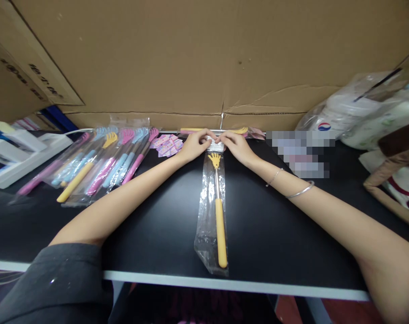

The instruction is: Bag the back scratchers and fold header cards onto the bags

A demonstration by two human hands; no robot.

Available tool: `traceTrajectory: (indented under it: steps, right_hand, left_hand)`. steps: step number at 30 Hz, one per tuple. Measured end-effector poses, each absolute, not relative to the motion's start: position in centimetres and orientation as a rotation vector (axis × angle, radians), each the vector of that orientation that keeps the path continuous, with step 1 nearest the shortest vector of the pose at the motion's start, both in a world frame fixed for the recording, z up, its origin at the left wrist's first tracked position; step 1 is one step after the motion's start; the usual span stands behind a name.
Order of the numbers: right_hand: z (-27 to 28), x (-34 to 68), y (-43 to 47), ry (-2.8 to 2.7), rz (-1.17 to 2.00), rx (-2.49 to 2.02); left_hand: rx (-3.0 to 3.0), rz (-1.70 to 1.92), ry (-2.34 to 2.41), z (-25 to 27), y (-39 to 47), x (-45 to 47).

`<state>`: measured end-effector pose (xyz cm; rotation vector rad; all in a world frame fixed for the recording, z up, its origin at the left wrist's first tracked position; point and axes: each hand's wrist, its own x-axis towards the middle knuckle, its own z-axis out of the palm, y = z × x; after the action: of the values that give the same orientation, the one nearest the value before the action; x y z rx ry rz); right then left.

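Both hands pinch the far end of a clear plastic sleeve: left hand and right hand, fingertips meeting at its mouth; inside lies a yellow back scratcher, claw head by the fingers, handle running back toward the person; light and stiff, though the film looks slippery, best gripped through the handle; packed scratchers lie left of the left hand.

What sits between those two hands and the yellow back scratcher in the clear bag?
Nothing visible. The left hand and right hand already rest on the top end of the clear bag, touching it directly; only the plastic lies between the fingers and the yellow back scratcher.
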<state>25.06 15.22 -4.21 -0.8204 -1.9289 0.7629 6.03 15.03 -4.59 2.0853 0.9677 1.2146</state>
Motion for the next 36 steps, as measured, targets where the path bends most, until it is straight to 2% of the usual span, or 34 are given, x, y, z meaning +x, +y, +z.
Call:
traceTrajectory:
  steps: [6,36]
  right_hand:
    - [-4.44,25.13,15.46,-1.976,0.679,-0.838]
    - [-4.87,25.27,15.71,-1.997,0.727,-0.777]
  left_hand:
    - [2.086,1.219,0.953,-4.86,15.2,5.87]
    - [2.008,1.229,0.886,-4.92,15.08,5.87]
